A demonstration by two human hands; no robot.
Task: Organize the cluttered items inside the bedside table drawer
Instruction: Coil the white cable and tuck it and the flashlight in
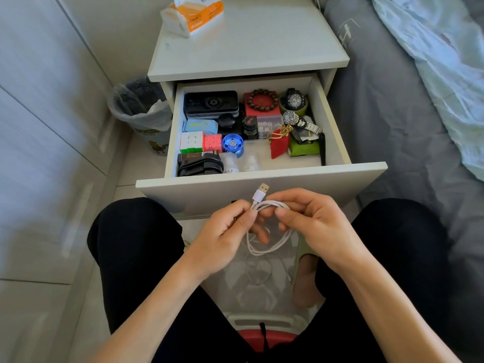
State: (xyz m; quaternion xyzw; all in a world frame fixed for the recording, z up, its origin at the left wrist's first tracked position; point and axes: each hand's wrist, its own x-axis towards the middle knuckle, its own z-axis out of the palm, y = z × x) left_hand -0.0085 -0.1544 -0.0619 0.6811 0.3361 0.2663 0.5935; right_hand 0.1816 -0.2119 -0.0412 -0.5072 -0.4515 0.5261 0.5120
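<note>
A white USB cable hangs coiled in a loop between my hands, just in front of the open drawer. My left hand pinches the coil near the plug. My right hand grips the bundle from the right, thumb across the strands. The USB plug sticks up above my fingers. Inside the drawer lie a black case, cube puzzles, a blue yo-yo, a bead bracelet on a red box, two watches, a red pouch and small bottles.
A tissue pack sits on the bedside table top. A lined waste bin stands left of the table. The bed with a grey sheet runs along the right. My knees flank a translucent stool below.
</note>
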